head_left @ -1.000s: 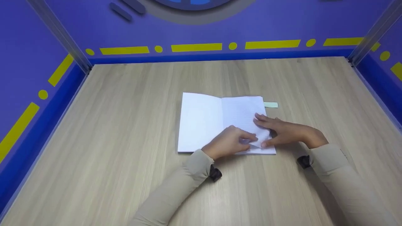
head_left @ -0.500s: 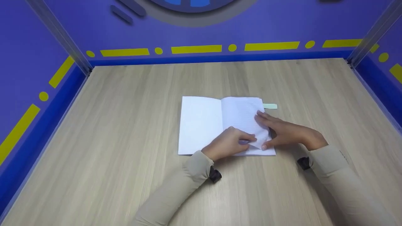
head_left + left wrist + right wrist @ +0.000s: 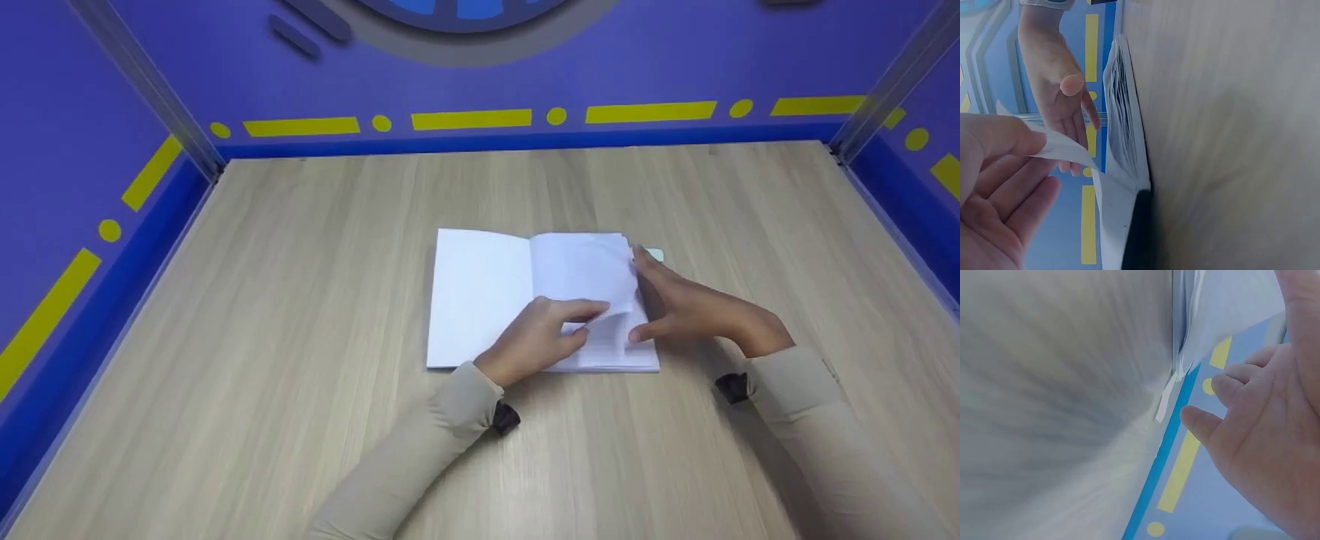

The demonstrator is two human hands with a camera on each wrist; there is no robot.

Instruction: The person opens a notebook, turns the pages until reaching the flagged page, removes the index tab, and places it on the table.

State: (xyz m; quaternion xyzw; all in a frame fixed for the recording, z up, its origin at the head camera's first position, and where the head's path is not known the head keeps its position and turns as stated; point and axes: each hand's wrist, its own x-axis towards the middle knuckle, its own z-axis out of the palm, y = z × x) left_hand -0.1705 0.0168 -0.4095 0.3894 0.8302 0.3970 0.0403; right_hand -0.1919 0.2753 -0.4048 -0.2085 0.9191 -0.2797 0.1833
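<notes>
An open notebook [image 3: 480, 292] lies on the table, its left side blank white and its right side faintly lined. My left hand [image 3: 536, 337] reaches over the lower middle and pinches a page [image 3: 1067, 147] between thumb and fingers. That page is lifted and bent in the left wrist view, with the stack of other pages [image 3: 1120, 112] below it. At the notebook's right edge is my right hand [image 3: 694, 311], its fingers spread and relaxed, holding nothing. A pale green tab [image 3: 655, 255] sticks out past the upper right edge, partly behind the right fingertips.
The notebook rests on a light wood-grain table [image 3: 300, 300]. Blue-purple panels [image 3: 480, 82] with yellow stripes stand along the back and both sides. A dark wrist camera [image 3: 505, 418] sits under the left cuff, and another dark camera [image 3: 732, 387] under the right one.
The page's lower right corner has come up in the left hand, uncovering lined paper beneath. My right hand has shifted off the page to the right, now partly covering the green tab.
</notes>
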